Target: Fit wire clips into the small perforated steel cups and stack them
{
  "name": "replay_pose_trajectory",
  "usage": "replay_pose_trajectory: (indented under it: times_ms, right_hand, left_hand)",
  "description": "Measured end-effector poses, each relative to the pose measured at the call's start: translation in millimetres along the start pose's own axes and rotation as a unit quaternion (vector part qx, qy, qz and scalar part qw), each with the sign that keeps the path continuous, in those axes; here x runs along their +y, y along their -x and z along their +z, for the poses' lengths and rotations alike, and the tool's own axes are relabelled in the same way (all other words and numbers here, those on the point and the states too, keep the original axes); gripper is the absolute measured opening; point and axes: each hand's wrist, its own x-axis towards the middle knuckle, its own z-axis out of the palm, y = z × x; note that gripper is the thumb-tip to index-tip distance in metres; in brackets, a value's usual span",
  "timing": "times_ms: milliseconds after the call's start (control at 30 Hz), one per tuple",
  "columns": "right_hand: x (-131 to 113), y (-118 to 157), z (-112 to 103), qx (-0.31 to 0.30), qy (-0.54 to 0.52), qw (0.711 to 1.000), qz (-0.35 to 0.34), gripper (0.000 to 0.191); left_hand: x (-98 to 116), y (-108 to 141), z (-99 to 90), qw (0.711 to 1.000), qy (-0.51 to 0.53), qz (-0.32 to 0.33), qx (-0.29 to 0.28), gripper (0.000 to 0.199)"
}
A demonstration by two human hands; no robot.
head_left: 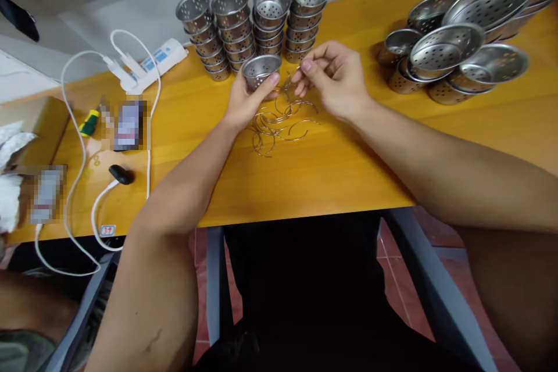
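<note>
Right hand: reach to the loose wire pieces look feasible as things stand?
Likely yes: the right hand is just beside the wire pieces, whose near side looks uncovered. The left hand holds the perforated cup at their far-left edge.

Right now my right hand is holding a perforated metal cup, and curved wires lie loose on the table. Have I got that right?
Not quite: the head view shows your left hand holding the perforated metal cup, not your right. The rest stands: curved wires lie loose on the table.
</note>
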Motion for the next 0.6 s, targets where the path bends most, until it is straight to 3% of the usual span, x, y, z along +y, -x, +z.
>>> replay_pose_trajectory:
  times_ms: [133,233,367,533,600]
  right_hand:
    - [10,-8,-7,0.030,-0.043,0.998,0.016,0.088]
    - [16,-11,-11,0.024,-0.078,0.997,0.017,0.085]
    - [26,-15,-14,-0.001,-0.048,0.999,0.006,0.080]
    - [46,-20,-17,0.015,-0.034,0.999,-0.012,0.076]
    - [48,-19,-19,0.032,0.009,0.998,-0.050,0.073]
  left_hand:
    - [26,7,3.0,0.994,0.071,0.024,-0.075,0.104]
    - [39,11,6.7,0.991,0.048,0.028,-0.120,0.108]
    - [44,14,8.5,0.993,0.011,0.005,-0.115,0.093]
    - [44,15,10.1,0.996,0.060,0.000,-0.067,0.099]
    - [45,15,10.5,0.996,0.066,-0.004,-0.058,0.098]
